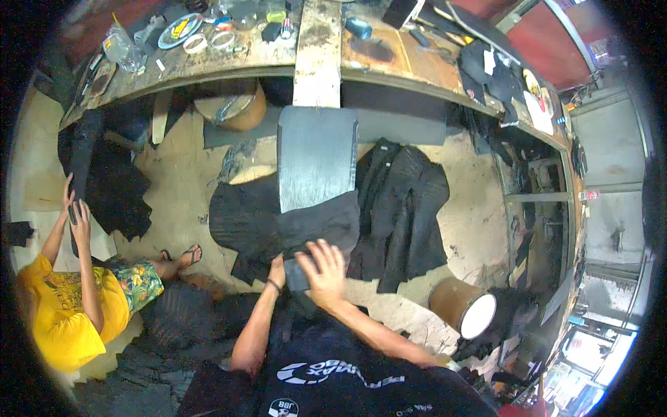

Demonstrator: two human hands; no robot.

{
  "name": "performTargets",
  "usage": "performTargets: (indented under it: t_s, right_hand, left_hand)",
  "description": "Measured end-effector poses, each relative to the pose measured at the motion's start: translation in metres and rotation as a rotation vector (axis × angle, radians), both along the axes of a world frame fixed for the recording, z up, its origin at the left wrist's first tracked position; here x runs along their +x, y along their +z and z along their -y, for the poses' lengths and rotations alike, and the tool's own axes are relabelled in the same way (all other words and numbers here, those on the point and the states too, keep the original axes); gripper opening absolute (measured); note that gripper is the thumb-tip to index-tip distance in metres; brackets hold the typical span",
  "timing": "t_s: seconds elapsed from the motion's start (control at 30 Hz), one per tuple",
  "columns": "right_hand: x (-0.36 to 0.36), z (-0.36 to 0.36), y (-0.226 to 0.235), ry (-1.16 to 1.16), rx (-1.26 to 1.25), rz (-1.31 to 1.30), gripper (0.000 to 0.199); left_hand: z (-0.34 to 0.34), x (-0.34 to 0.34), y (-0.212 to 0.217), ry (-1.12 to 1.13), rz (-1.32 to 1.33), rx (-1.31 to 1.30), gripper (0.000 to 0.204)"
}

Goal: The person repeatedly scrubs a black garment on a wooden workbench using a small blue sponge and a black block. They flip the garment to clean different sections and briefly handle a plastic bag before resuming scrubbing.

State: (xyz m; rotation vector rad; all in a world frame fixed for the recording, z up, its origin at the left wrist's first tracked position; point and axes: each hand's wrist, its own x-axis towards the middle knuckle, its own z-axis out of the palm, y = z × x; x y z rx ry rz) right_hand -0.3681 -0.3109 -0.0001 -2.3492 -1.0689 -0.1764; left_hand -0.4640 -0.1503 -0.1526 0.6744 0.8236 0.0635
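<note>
A black hide (299, 229), leather-like with a ragged outline, hangs over the near end of a grey-black board (317, 156) in front of me. My left hand (276, 272) is closed at the hide's near part, its fingers partly hidden. Between my hands is a dark grey block (297, 276), flat-faced and touching the hide. Beside the block's right side, my right hand (325, 276) lies with fingers stretched and spread over the hide. A second black hide (399, 208) hangs to the right of the board.
A cluttered workbench (264, 55) runs across the far side. At left, a person in a yellow shirt (76, 313) handles another black hide (114, 187). A brown drum (455, 306) stands at right; dark pieces (132, 375) are heaped at lower left.
</note>
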Motion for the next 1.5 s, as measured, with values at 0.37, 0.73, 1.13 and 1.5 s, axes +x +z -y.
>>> performTargets:
  t_s: [0.37,0.73,1.13,1.5]
  right_hand:
    - [0.082,-0.054,0.021,-0.042,0.419,-0.334,0.092]
    - [0.287,-0.14,-0.02,-0.232,-0.08,0.067,0.093]
    - [0.351,-0.138,-0.014,-0.199,0.416,0.04,0.058]
    - [0.227,-0.033,-0.013,-0.33,-0.055,0.03,0.091]
  left_hand:
    - [-0.055,0.108,0.126,-0.164,-0.249,0.869,0.056]
    - [-0.186,0.356,0.078,-0.251,-0.162,1.138,0.095]
    - [0.003,-0.029,0.087,-1.255,-0.009,0.683,0.051]
    - [-0.09,0.159,0.092,-0.161,-0.165,1.574,0.054]
